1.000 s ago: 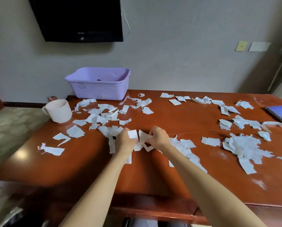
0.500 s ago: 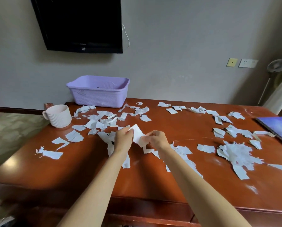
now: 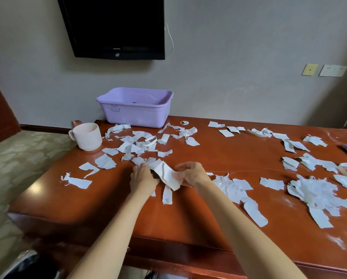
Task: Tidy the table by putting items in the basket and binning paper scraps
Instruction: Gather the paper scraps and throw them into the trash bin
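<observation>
At centre of the glossy red-brown wooden bench (image 3: 229,154) | our left hand (image 3: 143,179) and right hand (image 3: 191,174) curl their fingers round one crumpled wad of white paper scraps (image 3: 165,174), bunched, we judge, for binning in one trip | lilac plastic basket (image 3: 135,115) at 11 o'clock | loose torn scraps (image 3: 319,195) spread 9 to 3 o'clock

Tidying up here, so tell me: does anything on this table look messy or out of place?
Yes. Torn paper scraps litter the table from the cup across to the right edge. The left hand and right hand grip one creased piece together.
</observation>
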The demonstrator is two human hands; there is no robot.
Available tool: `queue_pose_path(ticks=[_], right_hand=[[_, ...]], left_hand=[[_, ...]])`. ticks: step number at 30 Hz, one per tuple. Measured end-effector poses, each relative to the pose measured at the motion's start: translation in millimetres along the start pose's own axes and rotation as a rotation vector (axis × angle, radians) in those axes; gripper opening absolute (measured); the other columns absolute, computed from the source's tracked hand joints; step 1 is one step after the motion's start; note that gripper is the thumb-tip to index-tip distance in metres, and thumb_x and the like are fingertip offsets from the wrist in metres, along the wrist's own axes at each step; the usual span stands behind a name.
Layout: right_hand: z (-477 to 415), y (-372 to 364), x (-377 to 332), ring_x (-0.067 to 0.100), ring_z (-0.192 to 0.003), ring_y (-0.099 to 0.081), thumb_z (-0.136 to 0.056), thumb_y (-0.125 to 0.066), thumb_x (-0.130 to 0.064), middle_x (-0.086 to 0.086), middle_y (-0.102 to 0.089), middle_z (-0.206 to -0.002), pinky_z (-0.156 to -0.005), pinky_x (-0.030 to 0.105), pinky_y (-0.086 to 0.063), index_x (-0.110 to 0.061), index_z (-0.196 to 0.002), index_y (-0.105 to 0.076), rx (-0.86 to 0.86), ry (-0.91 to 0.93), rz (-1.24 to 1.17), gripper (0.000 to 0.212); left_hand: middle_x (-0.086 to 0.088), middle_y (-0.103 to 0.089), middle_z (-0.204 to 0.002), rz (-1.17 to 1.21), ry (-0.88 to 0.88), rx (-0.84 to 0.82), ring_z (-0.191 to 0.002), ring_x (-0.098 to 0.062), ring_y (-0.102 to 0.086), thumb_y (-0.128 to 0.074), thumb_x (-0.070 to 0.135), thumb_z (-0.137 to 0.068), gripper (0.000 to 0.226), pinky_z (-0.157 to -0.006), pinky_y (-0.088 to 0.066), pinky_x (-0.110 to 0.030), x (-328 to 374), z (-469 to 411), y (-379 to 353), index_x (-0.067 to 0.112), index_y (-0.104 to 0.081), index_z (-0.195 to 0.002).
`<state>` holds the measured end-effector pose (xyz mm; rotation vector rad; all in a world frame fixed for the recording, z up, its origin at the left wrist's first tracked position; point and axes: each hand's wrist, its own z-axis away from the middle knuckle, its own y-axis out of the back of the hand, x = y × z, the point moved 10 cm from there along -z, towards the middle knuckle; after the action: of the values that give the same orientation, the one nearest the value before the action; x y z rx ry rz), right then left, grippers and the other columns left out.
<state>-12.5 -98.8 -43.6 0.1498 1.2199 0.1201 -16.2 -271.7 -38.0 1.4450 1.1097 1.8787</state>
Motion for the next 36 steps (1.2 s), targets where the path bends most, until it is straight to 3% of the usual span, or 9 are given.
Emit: queue_pose_path(ticks=[4, 10, 17, 22, 26, 29, 31, 33, 36], right_hand=[[-10, 3, 9, 0.029, -0.112, -0.057, -0.086, -0.056, 0.008, 0.015, -0.059, -0.117, -0.092, 0.034, -0.053, -0.003, -0.101, -0.066, 0.104, -0.045, -0.008, 0.021], [-24, 10, 5, 0.029, -0.105, -0.058, -0.085, -0.054, 0.008, 0.012, -0.059, -0.101, -0.097, 0.040, -0.051, -0.013, -0.065, -0.054, 0.200, -0.036, -0.134, 0.029], [-31, -28, -20, 0.024, -0.101, -0.057, -0.085, -0.063, -0.005, 0.014, -0.060, -0.122, -0.088, 0.030, -0.053, -0.015, -0.066, -0.053, 0.044, 0.004, 0.091, 0.024], [-35, -49, -37, 0.027, -0.113, -0.059, -0.088, -0.061, -0.013, 0.014, -0.060, -0.126, -0.087, 0.028, -0.050, -0.003, -0.106, -0.065, 0.035, 0.146, 0.434, 0.021], [-41, -54, -40, 0.027, -0.116, -0.057, -0.086, -0.065, -0.012, 0.014, -0.055, -0.128, -0.088, 0.029, -0.051, 0.000, -0.130, -0.045, 0.066, 0.130, 0.541, 0.050], [-45, -52, -36, 0.027, -0.119, -0.054, -0.083, -0.068, -0.013, 0.012, -0.052, -0.131, -0.090, 0.030, -0.051, -0.002, -0.136, -0.036, 0.054, 0.069, 0.542, 0.063], [-49, -50, -34, 0.026, -0.113, -0.059, -0.082, -0.069, -0.011, 0.012, -0.059, -0.124, -0.087, 0.029, -0.053, -0.002, -0.128, -0.050, 0.049, 0.052, 0.570, 0.050], [-50, -48, -32, 0.025, -0.107, -0.063, -0.081, -0.070, -0.011, 0.011, -0.062, -0.118, -0.081, 0.027, -0.055, -0.003, -0.122, -0.058, 0.050, 0.034, 0.580, 0.044], [-54, -46, -31, 0.024, -0.105, -0.063, -0.080, -0.071, -0.010, 0.010, -0.063, -0.117, -0.078, 0.025, -0.055, -0.004, -0.120, -0.060, 0.043, 0.015, 0.553, 0.042]], left_hand=[[-0.015, -0.062, -0.116, 0.096, -0.042, 0.058, -0.104, -0.030, -0.062, -0.053, 0.014, -0.094, 0.024, -0.085, -0.055, -0.035, 0, -11, 4, 0.003, -0.061, -0.114], [-0.016, -0.067, -0.102, 0.225, -0.090, 0.203, -0.100, -0.030, -0.063, -0.042, 0.016, -0.098, 0.030, -0.081, -0.056, -0.036, -6, -15, 27, -0.002, -0.065, -0.103], [-0.016, -0.056, -0.112, 0.225, -0.101, 0.192, -0.108, -0.030, -0.052, -0.060, 0.014, -0.083, 0.019, -0.084, -0.049, -0.037, -3, -30, 37, -0.003, -0.069, -0.085], [-0.009, -0.048, -0.077, 0.170, -0.103, 0.032, -0.067, -0.019, -0.048, -0.067, 0.006, -0.082, 0.017, -0.054, -0.036, -0.022, -12, -41, 20, 0.002, -0.054, -0.072], [-0.005, -0.056, -0.079, 0.201, -0.144, 0.028, -0.076, -0.020, -0.059, -0.067, 0.009, -0.084, 0.010, -0.063, -0.047, -0.023, -8, -42, 21, 0.005, -0.059, -0.089], [-0.010, -0.062, -0.099, 0.243, -0.088, 0.021, -0.095, -0.025, -0.064, -0.067, 0.006, -0.083, 0.043, -0.075, -0.050, -0.024, -13, -48, 22, 0.005, -0.050, -0.123], [-0.005, -0.057, -0.071, 0.178, -0.124, 0.014, -0.068, -0.018, -0.058, -0.062, 0.007, -0.087, 0.010, -0.056, -0.043, -0.015, -12, -51, 21, 0.001, -0.064, -0.095], [-0.002, -0.042, -0.054, 0.185, -0.115, 0.050, -0.053, -0.014, -0.045, -0.055, 0.007, -0.090, 0.023, -0.047, -0.031, -0.015, -15, -56, 22, 0.003, -0.059, -0.067], [-0.007, -0.049, -0.059, 0.158, -0.114, 0.055, -0.056, -0.015, -0.049, -0.056, 0.009, -0.090, 0.023, -0.047, -0.037, -0.018, -18, -58, 22, 0.003, -0.066, -0.070]])
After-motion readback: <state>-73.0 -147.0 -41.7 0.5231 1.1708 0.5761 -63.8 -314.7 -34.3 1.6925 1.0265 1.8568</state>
